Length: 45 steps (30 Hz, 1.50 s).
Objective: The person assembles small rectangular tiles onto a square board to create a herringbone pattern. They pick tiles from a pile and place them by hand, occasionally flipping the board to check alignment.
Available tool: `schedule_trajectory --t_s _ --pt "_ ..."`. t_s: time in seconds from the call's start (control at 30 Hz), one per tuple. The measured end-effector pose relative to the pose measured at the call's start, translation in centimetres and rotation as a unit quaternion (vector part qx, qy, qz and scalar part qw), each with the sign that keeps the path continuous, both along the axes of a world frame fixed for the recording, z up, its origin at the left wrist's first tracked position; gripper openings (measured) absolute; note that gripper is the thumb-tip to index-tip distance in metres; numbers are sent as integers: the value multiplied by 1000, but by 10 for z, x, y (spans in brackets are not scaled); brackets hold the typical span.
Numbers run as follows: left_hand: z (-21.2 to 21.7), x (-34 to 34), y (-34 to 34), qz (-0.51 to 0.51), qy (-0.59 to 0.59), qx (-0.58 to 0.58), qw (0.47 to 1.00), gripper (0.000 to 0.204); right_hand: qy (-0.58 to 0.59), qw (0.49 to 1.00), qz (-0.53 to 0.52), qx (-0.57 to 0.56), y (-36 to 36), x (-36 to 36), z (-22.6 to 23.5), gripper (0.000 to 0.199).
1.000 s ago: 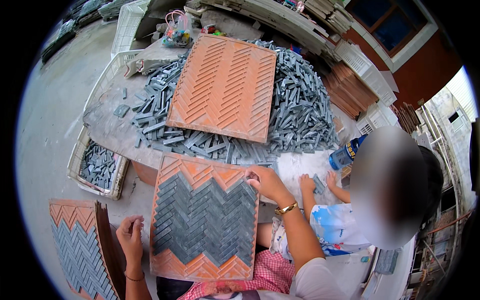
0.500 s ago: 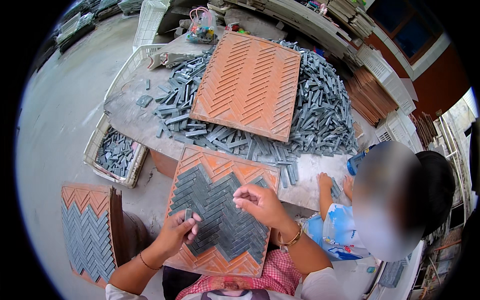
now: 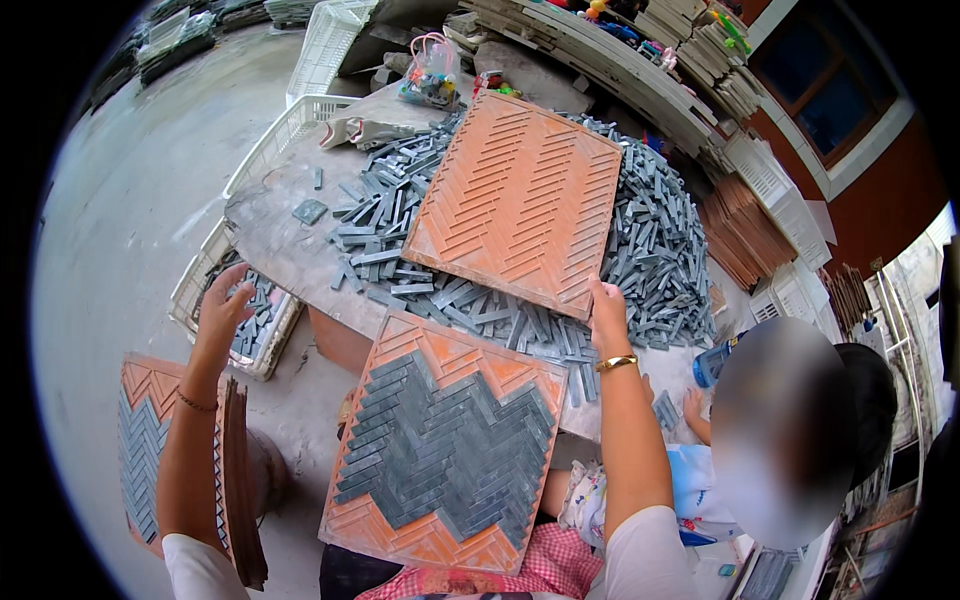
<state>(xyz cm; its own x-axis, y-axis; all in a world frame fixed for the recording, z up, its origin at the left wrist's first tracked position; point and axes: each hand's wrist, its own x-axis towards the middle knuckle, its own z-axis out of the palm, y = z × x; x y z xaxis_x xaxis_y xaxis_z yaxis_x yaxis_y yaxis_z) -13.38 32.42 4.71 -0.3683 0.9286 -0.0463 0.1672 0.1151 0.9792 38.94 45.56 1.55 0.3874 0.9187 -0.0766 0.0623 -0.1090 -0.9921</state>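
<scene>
My left hand (image 3: 222,312) is stretched out over a white plastic basket (image 3: 262,366) of grey stone strips, its fingers apart and nothing visible in them. With my right hand (image 3: 607,315) I grip the near right corner of an orange herringbone-grooved tray (image 3: 515,200), which lies tilted on a heap of grey stone strips (image 3: 660,255). On my lap rests a second orange tray (image 3: 395,520), its grooves filled with dark grey strips in a zigzag, with bare orange bands at its far and near ends.
To the left stands a stack of filled trays (image 3: 148,470). Beside my right arm is another person (image 3: 695,480), hands on the stone table (image 3: 280,215). More orange trays (image 3: 745,222) and white crates (image 3: 768,175) stand at the right. A clear bag (image 3: 432,75) sits at the back.
My left hand has moved from the lap tray out to the basket, and the small grey piece it held no longer shows. My right hand has reached forward and taken hold of the grooved tray's corner.
</scene>
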Motion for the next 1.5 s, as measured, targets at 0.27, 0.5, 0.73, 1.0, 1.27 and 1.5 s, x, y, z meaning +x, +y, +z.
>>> schedule_trajectory --t_s 0.27,0.5,0.73,1.0,1.27,1.5 --pt "1 55 -25 -108 -75 0 991 28 121 987 102 39 0 -40 57 45" --pt "53 67 -15 -134 -333 -2 933 58 -34 965 86 246 -70 -50 74 30" --pt "123 35 0 -287 -569 -3 770 90 -329 785 203 484 -130 -56 146 18" --pt "66 54 -104 -275 -442 7 854 58 -208 926 74 306 -169 -68 88 40" --pt "-7 113 -226 -161 -437 -18 885 61 259 952 156 43 -312 -60 32 39" --pt "-36 114 -225 -138 -65 -46 987 32 -10 990 127 54 -299 -56 -13 30"
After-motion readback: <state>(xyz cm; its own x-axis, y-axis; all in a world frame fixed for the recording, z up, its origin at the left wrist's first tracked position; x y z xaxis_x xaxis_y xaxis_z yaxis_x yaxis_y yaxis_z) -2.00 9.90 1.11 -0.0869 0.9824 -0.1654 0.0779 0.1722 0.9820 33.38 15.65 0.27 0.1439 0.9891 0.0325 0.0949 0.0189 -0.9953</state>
